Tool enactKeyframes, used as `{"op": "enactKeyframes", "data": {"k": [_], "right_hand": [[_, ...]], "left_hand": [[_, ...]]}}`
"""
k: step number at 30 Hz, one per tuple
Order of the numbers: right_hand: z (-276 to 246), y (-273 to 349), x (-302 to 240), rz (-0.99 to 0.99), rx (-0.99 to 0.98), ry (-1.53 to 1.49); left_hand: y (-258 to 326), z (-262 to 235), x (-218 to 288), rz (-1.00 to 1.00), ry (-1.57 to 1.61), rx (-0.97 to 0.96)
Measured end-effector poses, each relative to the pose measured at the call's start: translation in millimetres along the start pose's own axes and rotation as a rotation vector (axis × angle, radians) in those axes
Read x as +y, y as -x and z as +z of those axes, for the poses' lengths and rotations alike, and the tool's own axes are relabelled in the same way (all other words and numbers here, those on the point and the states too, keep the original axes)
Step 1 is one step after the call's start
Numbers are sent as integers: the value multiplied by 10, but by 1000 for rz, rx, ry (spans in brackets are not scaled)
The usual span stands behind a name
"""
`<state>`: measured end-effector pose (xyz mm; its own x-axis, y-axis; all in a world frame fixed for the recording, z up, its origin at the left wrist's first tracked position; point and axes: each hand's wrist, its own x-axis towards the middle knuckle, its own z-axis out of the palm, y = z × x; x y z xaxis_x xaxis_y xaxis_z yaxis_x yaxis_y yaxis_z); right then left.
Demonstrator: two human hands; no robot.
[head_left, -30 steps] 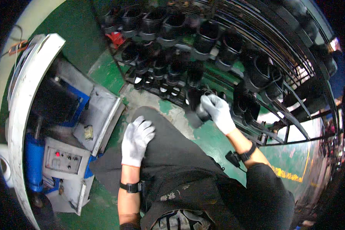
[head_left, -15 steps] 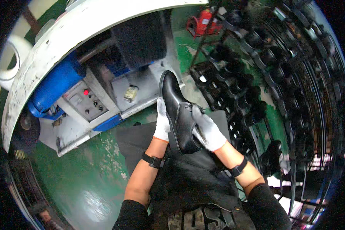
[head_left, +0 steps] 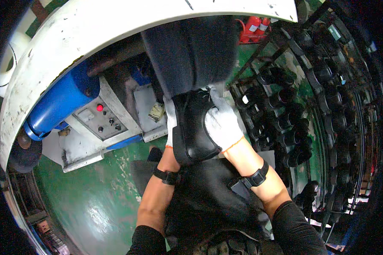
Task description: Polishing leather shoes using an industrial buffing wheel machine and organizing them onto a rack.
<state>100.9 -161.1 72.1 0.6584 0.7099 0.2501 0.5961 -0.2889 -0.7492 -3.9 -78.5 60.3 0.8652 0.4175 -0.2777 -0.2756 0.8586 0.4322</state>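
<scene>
A black leather lace-up shoe point(head_left: 195, 131) is held between my two white-gloved hands, its heel end toward me. Its toe end reaches the lower edge of a big dark brush roller point(head_left: 189, 55), which hides the toe; whether they touch I cannot tell. Along the sole side, my left hand point(head_left: 170, 121) grips the shoe, most of its fingers out of sight behind it. My right hand point(head_left: 224, 123) is closed on the upper beside the opening, with a finger and thumb area near the laces.
A white machine hood point(head_left: 157, 12) arches overhead. To the left are a blue motor cylinder point(head_left: 66, 104) and a control panel point(head_left: 102, 117) with a red button. Racks of black shoes point(head_left: 281, 114) line the right, and red fire extinguishers point(head_left: 253, 27) stand behind.
Both hands have carried the shoe forward to the brush roller, tilting its toe away from me. The machine now appears closer and larger in view.
</scene>
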Motion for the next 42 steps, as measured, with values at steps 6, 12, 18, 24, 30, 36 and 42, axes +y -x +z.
{"op": "enactKeyframes", "data": {"k": [6, 12, 18, 24, 30, 36, 42], "right_hand": [[159, -225, 103, -347, -95, 579], [42, -462, -48, -541, -262, 1024], [100, -522, -29, -347, -312, 720], [227, -511, 216, -444, -79, 483], [300, -542, 351, -529, 75, 329], [255, -559, 357, -546, 64, 434], [108, -630, 117, -463, -347, 854]], "left_hand": [[-470, -503, 132, 169, 86, 96], [-669, -660, 245, 232, 133, 121], [-711, -774, 345, 294, 140, 159], [-701, -933, 264, 279, 173, 195], [-632, -983, 169, 275, 148, 252], [-700, -820, 72, 517, 64, 511], [-668, -758, 252, 320, 52, 570]]}}
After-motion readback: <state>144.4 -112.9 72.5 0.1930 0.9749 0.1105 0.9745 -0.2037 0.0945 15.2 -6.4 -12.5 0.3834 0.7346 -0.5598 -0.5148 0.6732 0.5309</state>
